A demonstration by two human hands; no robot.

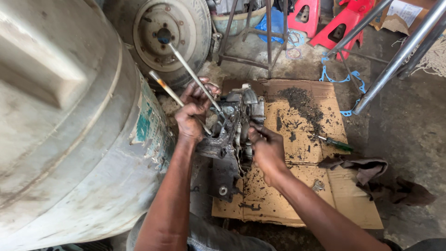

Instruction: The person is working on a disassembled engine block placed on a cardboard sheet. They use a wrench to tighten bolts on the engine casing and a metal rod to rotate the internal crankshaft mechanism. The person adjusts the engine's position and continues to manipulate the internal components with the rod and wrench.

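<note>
A grimy metal engine block (237, 125) stands on its edge on a sheet of dirty cardboard (297, 186). My left hand (194, 111) grips its left side, close to two long metal rods (193, 76) that stick up and away from the block. My right hand (267, 148) holds the block's right side low down, fingers curled against the casing. What the fingertips touch inside the block is hidden.
A large pale tank (65, 121) fills the left. A wheel (172, 32) leans behind the block. A green-handled screwdriver (337, 144) and a dark rag (371, 174) lie to the right. Metal stand legs (395, 60), red stools (325, 21) and blue gaskets (344, 76) are beyond.
</note>
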